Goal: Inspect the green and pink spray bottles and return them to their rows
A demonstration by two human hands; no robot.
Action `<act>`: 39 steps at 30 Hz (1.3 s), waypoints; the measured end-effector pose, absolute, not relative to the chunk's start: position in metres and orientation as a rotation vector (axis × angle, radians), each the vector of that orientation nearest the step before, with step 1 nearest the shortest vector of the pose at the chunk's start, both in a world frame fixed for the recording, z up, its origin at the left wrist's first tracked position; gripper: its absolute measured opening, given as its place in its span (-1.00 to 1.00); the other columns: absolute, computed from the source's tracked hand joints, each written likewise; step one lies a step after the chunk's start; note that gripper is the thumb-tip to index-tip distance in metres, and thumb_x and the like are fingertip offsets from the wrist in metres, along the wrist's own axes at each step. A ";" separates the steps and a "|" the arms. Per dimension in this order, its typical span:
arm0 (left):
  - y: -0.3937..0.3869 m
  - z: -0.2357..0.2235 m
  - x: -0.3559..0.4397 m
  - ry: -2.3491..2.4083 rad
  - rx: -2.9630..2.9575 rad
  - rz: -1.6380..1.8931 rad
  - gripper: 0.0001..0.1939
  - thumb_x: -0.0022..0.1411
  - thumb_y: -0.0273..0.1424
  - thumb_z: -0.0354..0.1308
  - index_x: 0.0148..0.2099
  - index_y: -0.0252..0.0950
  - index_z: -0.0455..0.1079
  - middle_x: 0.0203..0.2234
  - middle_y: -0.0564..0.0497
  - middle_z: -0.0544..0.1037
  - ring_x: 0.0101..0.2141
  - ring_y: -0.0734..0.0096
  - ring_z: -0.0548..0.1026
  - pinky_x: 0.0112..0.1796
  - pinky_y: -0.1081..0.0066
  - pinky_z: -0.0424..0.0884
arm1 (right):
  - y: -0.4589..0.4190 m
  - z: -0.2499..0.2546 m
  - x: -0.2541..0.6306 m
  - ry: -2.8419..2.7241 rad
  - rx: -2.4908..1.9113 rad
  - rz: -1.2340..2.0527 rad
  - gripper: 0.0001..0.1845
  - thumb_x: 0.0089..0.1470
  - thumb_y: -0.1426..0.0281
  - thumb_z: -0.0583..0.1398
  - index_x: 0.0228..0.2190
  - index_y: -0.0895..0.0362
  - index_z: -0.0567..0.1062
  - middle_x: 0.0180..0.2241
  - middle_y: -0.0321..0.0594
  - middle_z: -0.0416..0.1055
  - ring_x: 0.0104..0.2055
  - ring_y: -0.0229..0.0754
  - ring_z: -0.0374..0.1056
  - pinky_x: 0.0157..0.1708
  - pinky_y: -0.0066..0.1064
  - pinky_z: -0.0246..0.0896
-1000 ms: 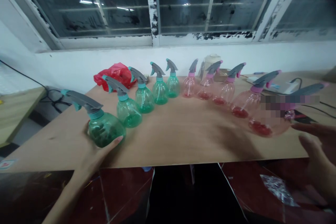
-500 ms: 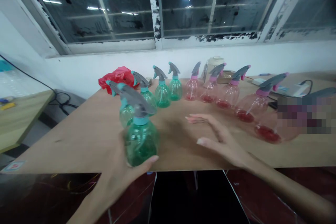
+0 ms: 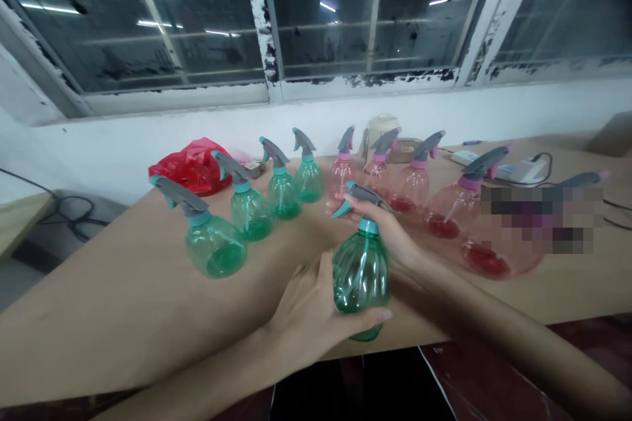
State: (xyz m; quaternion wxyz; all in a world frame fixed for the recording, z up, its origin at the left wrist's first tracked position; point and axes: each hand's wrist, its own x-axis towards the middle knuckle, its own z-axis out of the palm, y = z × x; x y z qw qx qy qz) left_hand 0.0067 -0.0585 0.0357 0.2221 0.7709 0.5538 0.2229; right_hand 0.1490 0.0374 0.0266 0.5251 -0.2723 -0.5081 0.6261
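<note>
Green translucent spray bottle [image 3: 363, 263] held upright near the front edge of a brown tabletop [image 3: 123, 316].

Left hand [image 3: 316, 302] curled firmly round the bottle's body, thumb across its front; right hand [image 3: 399, 237] behind the grey spray head [image 3: 368, 197], some fingers extended, its grip or contact too hidden to tell. Beyond, four green bottles [image 3: 216, 250] stand in a row to the left, five pink bottles [image 3: 455, 204] to the right; a red plastic bag [image 3: 190, 168] lies behind the green row.
</note>
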 end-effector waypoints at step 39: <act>0.009 -0.021 -0.033 1.430 1.726 0.984 -0.78 0.33 -0.16 -0.06 -0.11 -0.14 0.26 -0.29 0.10 0.45 -0.22 0.38 0.44 -0.15 0.32 0.28 | 0.083 -0.027 0.168 -0.645 -0.499 2.231 -0.77 0.10 0.30 0.16 -0.42 0.23 0.46 -0.44 -0.17 0.47 -0.33 -0.17 0.45 -0.04 -0.15 0.27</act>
